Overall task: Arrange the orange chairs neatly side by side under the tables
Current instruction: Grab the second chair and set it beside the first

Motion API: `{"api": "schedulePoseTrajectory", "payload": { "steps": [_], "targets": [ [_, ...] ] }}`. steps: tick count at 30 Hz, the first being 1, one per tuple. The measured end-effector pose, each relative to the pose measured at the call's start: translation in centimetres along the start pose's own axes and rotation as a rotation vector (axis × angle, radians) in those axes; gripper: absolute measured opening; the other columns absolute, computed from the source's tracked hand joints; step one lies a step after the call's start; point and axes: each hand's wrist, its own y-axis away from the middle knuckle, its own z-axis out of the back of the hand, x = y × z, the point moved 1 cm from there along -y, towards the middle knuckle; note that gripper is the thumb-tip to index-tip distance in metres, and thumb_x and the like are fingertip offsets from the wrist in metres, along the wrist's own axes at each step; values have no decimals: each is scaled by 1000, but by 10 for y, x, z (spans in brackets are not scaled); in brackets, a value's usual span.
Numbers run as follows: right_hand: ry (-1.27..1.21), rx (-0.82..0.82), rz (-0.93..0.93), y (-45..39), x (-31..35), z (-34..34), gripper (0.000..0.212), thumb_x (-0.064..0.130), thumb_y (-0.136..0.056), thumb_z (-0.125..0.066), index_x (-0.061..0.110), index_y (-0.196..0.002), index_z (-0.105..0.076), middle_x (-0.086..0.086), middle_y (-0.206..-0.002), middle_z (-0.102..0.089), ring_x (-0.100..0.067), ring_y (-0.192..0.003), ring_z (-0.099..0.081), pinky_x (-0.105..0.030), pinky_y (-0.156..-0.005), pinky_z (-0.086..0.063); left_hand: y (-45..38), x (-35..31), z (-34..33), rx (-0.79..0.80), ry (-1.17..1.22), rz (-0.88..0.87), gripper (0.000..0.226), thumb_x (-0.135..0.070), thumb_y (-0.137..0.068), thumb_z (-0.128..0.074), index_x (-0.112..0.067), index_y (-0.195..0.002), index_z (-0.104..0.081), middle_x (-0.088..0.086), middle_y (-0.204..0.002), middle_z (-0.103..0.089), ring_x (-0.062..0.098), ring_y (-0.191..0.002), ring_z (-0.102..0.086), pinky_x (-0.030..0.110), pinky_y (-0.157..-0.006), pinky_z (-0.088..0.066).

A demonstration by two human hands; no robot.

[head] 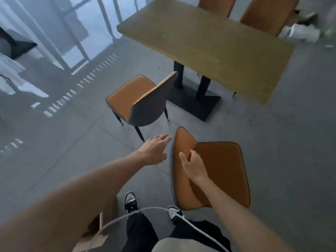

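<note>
- Chair (218, 171) under right hand (195, 169): padded orange seat and back, grey shell behind, thin dark legs by the look of its twin. Probably light enough for one arm, rigid frame, soft and slightly slick upholstery.
- Right hand grips it at the crease where back meets seat, thumb on the back face, fingers curled into the fold. Decent hold for dragging; for steering I'd add a second hand on the back's top edge.
- Left hand (154, 150) is open, fingers spread, holding nothing, just left of the chair back and apart from it.
- Second chair (134, 99) stands ahead of the left hand, seat facing away from the surface (209, 50), not tucked in. Best hold is likely the top of its curved back.
- Two more chairs (254, 10) sit at the surface's far side, beyond both hands.
- Surface pedestal and black base plate lie ahead of the right hand; chair legs could catch on the plate when pushed in.
- Hidden: held chair's legs, so can't tell if it's lifted or on the floor. Far chairs cut off by the frame top. Motion blur throughout; white clutter at far right unreadable.
</note>
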Motion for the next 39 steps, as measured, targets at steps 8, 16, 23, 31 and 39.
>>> {"api": "schedulePoseTrajectory", "payload": {
  "steps": [8, 16, 23, 31, 39],
  "targets": [
    [-312, -209, -264, 23, 11, -63, 52, 66, -94, -35, 27, -117, -58, 6, -106, -65, -15, -96, -60, -37, -85, -48, -83, 14, -3, 200, -376, -563, 80, -22, -88, -68, -18, -156, -27, 9, -167, -12, 30, -155, 0, 60, -123, -9],
    [59, -651, -525, 28, 39, -111, 76, 63, -97, -8, 14, -120, -60, -10, -117, -66, -30, -105, -60, -44, -92, -47, -134, 9, -7, 231, -437, -820, 35, -47, -100, -32, -35, -92, -64, -14, -99, -61, 8, -108, -54, 59, -119, -14],
    [226, -884, -464, 20, 27, -121, 62, 56, -102, -26, 15, -71, -61, -4, -65, -63, -24, -55, -59, -35, -46, -48, -148, 14, -20, 100, -448, -848, 50, -51, -94, -25, -27, -71, -63, -9, -78, -56, 15, -88, -55, 39, -99, -39],
    [442, -896, -201, 43, 15, -169, 54, 48, -99, -44, 16, -56, -53, -2, -49, -51, -21, -37, -45, -22, -41, -22, -96, 78, -40, 85, -389, -770, 50, -48, -93, -23, -24, -73, -62, -5, -82, -62, 20, -88, -54, 39, -96, -37],
    [652, -790, 182, 46, -19, -124, 42, 38, -99, -49, 18, -62, -52, -2, -56, -50, -20, -49, -49, -31, -40, -32, -48, 98, -77, -72, -221, -559, 51, -51, -101, -25, -23, -75, -59, -4, -82, -56, 22, -85, -51, 42, -89, -38]
  ]
}}
